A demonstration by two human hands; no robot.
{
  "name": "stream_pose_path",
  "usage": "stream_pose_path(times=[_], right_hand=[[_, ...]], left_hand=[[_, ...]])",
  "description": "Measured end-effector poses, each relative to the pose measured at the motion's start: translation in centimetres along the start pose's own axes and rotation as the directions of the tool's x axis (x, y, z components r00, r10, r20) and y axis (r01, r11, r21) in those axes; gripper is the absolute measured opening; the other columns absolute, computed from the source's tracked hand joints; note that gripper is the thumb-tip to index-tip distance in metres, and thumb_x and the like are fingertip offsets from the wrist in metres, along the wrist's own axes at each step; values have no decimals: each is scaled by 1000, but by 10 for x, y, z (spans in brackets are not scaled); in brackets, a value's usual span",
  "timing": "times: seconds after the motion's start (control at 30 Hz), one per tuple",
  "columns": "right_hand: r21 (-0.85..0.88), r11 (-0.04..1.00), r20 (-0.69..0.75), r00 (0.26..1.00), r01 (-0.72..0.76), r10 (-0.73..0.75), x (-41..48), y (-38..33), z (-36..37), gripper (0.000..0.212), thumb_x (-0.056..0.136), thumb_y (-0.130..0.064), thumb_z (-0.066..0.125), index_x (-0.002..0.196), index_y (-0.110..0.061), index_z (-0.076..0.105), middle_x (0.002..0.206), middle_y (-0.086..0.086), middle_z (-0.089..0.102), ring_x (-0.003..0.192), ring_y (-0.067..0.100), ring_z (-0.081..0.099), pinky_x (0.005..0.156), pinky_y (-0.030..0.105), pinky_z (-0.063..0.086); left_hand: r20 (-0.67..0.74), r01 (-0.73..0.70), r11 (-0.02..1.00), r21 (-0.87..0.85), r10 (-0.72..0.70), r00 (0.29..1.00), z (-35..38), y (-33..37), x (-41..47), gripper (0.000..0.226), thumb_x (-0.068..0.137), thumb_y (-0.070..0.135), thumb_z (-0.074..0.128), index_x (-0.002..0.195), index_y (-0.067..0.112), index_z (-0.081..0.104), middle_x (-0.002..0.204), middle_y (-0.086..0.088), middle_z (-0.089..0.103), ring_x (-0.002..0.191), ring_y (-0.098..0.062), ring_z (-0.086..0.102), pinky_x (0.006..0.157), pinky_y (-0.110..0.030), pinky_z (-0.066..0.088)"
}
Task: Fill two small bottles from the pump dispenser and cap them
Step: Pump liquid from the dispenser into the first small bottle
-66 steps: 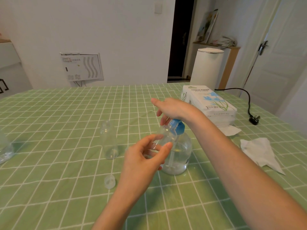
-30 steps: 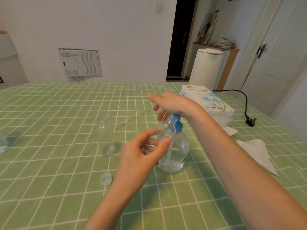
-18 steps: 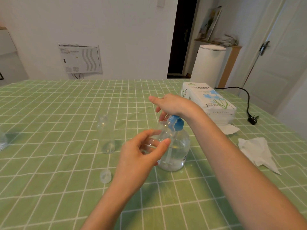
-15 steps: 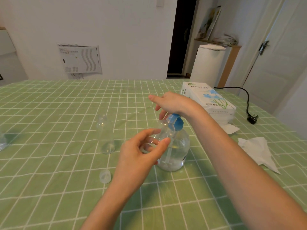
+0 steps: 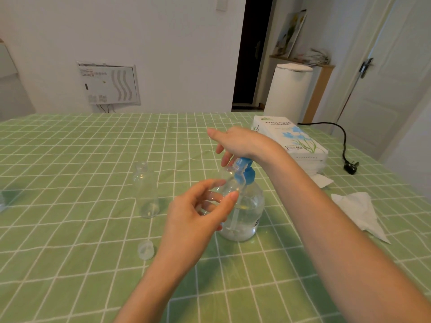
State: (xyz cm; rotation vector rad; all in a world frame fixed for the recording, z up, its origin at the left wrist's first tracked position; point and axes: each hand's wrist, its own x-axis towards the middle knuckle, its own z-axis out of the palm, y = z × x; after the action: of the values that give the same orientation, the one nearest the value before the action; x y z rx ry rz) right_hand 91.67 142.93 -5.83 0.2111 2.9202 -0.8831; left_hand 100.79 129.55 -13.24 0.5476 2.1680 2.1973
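**Desk:** What fills the frame?

**Photographer:** A green-checked table (image 5: 70,159), with the pump dispenser (image 5: 249,206) upright near its middle, partly full. The right hand (image 5: 238,142) lies on its blue pump head (image 5: 247,174), heel of the palm down, fingers loose and apart, gripping nothing.

**Desk:** And the bottle being filled?

**Photographer:** The left hand (image 5: 193,220) reaches in from the near side, thumb and fingers curled round a small bottle (image 5: 226,184). The bottle is held off the cloth against the dispenser's left shoulder. Its long axis tilts up and to the right, so its open mouth meets the nozzle. I cannot tell whether liquid is running.

**Desk:** What does the next move turn on?

**Photographer:** That mouth-to-nozzle line, in my judgement. The press goes straight down from the right hand, and the left has to hold the neck under the spout.

**Desk:** The rest?

**Photographer:** A second small bottle (image 5: 145,192) stands upright and uncapped, well left of the dispenser, with a little liquid at its bottom. One clear cap (image 5: 145,249) lies on the cloth, nearer the person. The left hand is the closer one to both.
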Motion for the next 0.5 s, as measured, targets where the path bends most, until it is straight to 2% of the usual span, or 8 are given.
stream_pose_path(times=[0.13,0.4,0.5], right_hand=[[-17,1000,27,999,-18,19,2,4,7,62,96,-57,29,109,-7,64,103,11,68,99,28,63,81,35,43],[-2,1000,22,1000,-3,3,3,5,6,60,95,-58,33,107,-8,64,99,12,70,96,28,65,89,37,47],[-6,1000,2,1000,28,-28,2,0,0,60,97,-54,33,114,-4,60,97,14,72,93,28,67,80,35,47]], left_hand=[[13,10,1000,5,-10,1000,-2,-5,-1,43,56,54,65,92,31,68,75,-2,70,58,-11,61,51,-16,50],[2,20,1000,-5,-20,1000,-2,-7,1,43,55,54,66,92,32,68,77,-1,70,59,-9,61,51,-16,49],[1,11,1000,-21,-11,1000,0,-3,1,42,55,52,66,92,33,67,75,0,69,60,-11,61,49,-15,49]])
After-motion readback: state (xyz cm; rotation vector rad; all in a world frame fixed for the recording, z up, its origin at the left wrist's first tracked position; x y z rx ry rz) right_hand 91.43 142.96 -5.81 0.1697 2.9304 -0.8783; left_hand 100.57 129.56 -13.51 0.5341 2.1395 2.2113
